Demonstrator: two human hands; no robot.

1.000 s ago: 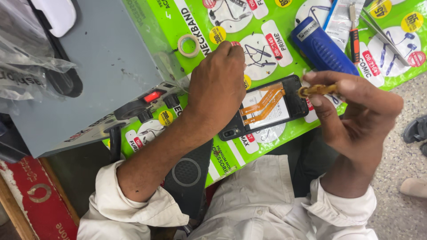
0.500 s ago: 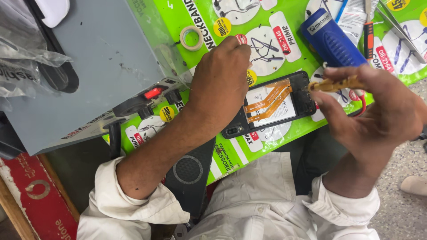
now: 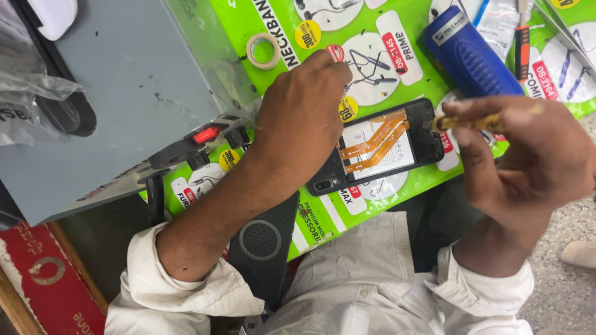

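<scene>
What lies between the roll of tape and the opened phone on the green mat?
In the head view, the left hand lies across that stretch, pressing down on the opened phone; its fingertips reach toward the roll of tape. Only green mat shows around it.

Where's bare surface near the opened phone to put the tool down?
Freest: the grey box top, left of the left hand, and the green mat between the tape roll and the phone. Crowded: upper right, around the blue tool beside the right hand.
</scene>
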